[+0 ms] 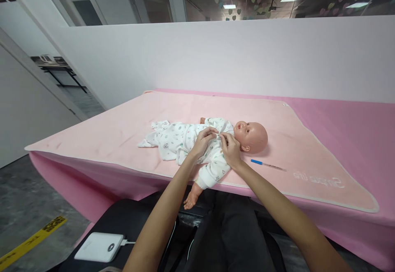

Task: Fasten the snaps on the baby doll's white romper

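A baby doll (251,136) lies on its back on a peach mat (123,111), its head to the right. It wears a white patterned top (212,171) and matching white trousers (177,138). My left hand (205,139) pinches the top at the chest, near the neck. Close beside it, my right hand (230,147) pinches the same cloth with thumb and fingertips. The fingertips of both hands almost meet; whatever small fastening lies between them is too small to make out. One doll arm (193,196) hangs over the table's near edge.
Right of my right hand lies a thin clear stick with a blue end (268,165). A pink cloth (354,136) covers the table under the mat. A white wall (231,58) stands behind. A white power bank (98,247) with a cable rests on a black chair at lower left.
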`<state>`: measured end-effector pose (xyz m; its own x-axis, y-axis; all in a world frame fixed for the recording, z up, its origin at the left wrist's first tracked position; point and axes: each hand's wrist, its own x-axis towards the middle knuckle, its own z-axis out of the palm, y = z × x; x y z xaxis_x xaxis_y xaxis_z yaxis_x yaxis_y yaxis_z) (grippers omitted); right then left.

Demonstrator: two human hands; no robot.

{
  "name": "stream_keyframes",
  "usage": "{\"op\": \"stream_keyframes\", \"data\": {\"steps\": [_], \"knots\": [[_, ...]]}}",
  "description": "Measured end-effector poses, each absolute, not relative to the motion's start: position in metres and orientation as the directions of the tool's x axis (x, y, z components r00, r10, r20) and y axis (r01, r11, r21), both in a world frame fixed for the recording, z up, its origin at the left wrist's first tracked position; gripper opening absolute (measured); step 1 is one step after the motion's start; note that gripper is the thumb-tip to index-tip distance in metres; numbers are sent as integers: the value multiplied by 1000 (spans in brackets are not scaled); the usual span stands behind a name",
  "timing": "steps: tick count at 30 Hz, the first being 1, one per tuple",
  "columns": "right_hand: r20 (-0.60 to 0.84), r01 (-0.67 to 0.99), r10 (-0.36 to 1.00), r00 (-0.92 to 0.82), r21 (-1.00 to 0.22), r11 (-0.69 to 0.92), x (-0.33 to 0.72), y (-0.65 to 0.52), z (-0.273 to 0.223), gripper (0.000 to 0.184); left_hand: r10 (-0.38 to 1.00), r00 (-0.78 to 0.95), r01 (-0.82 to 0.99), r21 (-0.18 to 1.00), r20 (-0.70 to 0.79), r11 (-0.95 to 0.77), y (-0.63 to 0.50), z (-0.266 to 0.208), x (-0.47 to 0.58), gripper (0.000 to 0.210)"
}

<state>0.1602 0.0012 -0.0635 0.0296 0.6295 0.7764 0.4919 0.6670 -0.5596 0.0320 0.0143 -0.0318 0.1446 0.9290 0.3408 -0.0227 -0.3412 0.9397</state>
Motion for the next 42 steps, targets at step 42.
{"op": "stream_keyframes", "data": {"steps": [42], "knots": [[851, 509, 370, -374, -145, 848, 151, 6, -47, 11, 667, 198, 811, 262, 718, -523, -28, -50, -11, 7]]}}
